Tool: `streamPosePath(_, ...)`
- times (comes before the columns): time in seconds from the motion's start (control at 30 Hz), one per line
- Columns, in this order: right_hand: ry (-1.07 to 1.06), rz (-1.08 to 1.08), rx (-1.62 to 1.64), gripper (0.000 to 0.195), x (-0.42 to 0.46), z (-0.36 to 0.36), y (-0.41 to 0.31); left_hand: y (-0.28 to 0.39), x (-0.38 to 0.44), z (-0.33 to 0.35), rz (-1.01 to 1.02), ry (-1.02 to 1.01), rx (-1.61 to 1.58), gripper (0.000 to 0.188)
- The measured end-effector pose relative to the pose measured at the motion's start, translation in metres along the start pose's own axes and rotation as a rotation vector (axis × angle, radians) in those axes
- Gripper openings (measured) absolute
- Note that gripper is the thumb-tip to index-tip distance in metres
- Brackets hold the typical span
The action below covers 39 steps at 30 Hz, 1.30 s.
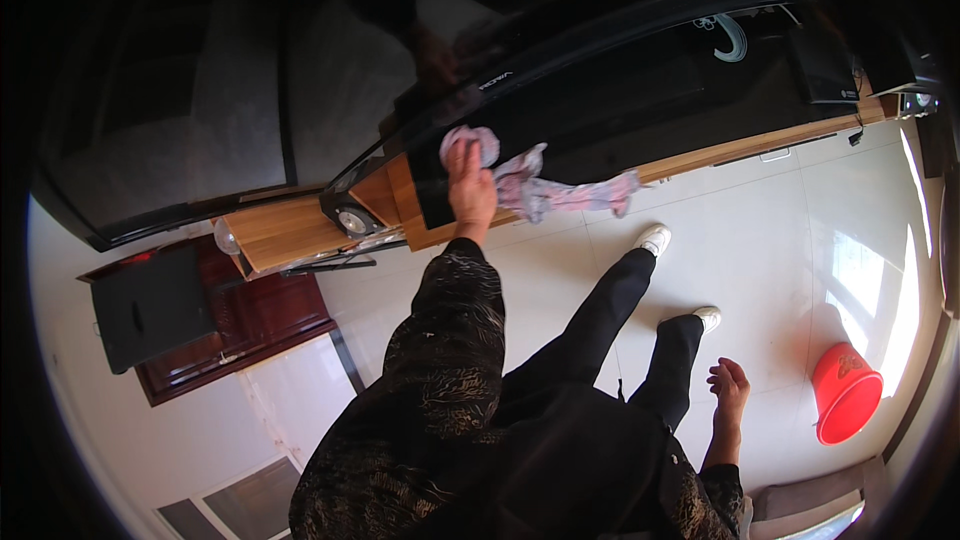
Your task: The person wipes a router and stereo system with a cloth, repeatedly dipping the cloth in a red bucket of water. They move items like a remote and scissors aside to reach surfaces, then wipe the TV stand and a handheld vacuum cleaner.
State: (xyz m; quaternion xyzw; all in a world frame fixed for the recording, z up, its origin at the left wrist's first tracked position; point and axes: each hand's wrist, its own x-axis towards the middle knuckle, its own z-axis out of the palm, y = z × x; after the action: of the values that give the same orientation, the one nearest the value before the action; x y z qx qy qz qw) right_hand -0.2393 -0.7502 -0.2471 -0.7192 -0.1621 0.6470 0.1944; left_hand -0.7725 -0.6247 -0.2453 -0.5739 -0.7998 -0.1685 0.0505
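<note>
My left hand [472, 191] is on a bunched pink and grey patterned cloth [566, 193], its fingers pressing one wad of it near the lower edge of a large black television [495, 79]. The rest of the cloth trails to the right across the glossy black top of a wood-edged cabinet [600, 135] and over its front edge. My right hand [729, 382] hangs low at the right, above the pale tiled floor, with its fingers loosely curled and apart. It holds nothing that I can see.
A small black speaker [352, 221] stands on the wooden cabinet section at the left. Near the cabinet's right end lies a black box [825, 67]. A red bucket [847, 397] is on the floor at the right. Below the cabinet are my white shoes [654, 239].
</note>
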Motion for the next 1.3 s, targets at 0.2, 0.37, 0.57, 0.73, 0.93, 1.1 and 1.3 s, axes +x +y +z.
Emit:
streamPosePath(0.2, -0.061, 0.006, -0.129, 0.024, 0.01, 0.009, -0.009, -0.147, -0.056, -0.019, -0.248, 0.03, 0.066, 0.042)
streamPosePath(0.37, -0.086, -0.021, -0.137, 0.022, 0.019, 0.019, -0.015, -0.116, -0.058, -0.004, -0.092, 0.312, -0.082, 0.036)
streamPosePath(0.57, -0.121, -0.033, -0.11, 0.026, 0.016, 0.016, -0.023, -0.062, -0.083, 0.031, -0.336, 0.448, -0.226, 0.027)
streamPosePath(0.73, -0.041, -0.026, -0.069, 0.022, 0.007, -0.009, -0.01, 0.083, -0.041, 0.053, -0.34, 0.411, -0.316, 0.032)
streamPosePath(0.93, 0.033, 0.004, -0.015, 0.024, -0.003, -0.034, 0.009, 0.231, -0.007, 0.072, -0.091, 0.317, -0.33, 0.035)
streamPosePath(1.1, 0.04, -0.01, 0.05, 0.024, -0.008, -0.038, 0.01, 0.284, 0.009, 0.079, 0.005, 0.275, -0.42, 0.029)
streamPosePath(1.3, 0.07, -0.011, 0.269, 0.055, 0.001, -0.041, -0.01, 0.394, -0.016, 0.067, 0.149, -0.47, -1.186, 0.022)
